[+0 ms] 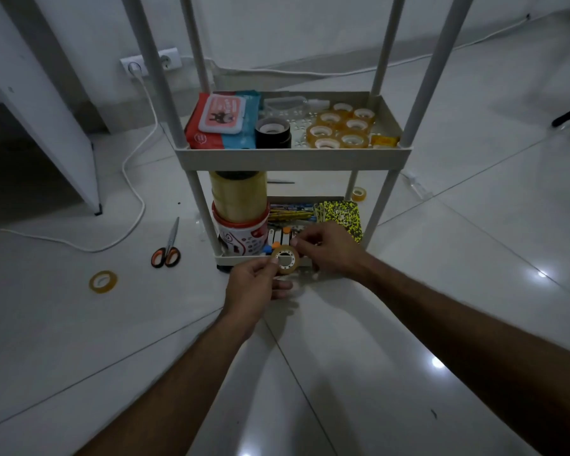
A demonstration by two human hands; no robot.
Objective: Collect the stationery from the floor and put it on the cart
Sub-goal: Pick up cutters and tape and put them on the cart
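2 hands meet in front of the cart's (290, 158) bottom shelf, and we have a small roll of clear tape (285, 259) between them. Our left hand (254, 289) pinches the roll from its lower left side with thumb and fingertips curled against the rim, so the core faces us. Our right hand (326, 250) comes in from the roll's right, its fingers bent and its fingertips at the roll's upper right edge; we cannot tell whether they truly grip it or only touch it. The roll is held just above the shelf's front lip, off the floor.

Beyond our hands, the bottom shelf carries markers (282, 238), boxed pencils (292, 212), yellow patterned notebooks (341, 217) and, to the left, a stack of wide tape rolls (239, 195) on a red and white tub (241, 236). Higher, the middle shelf holds 7 small tape rolls (341, 128), a black tape roll (273, 133) and packs of wet wipes (222, 121).

Left of our left hand, on the floor, lie orange-handled scissors (168, 248) and, nearer us, a thin tape roll (103, 281). Well beyond our right hand, behind the cart's right leg, another small tape roll (359, 194) sits on the floor.
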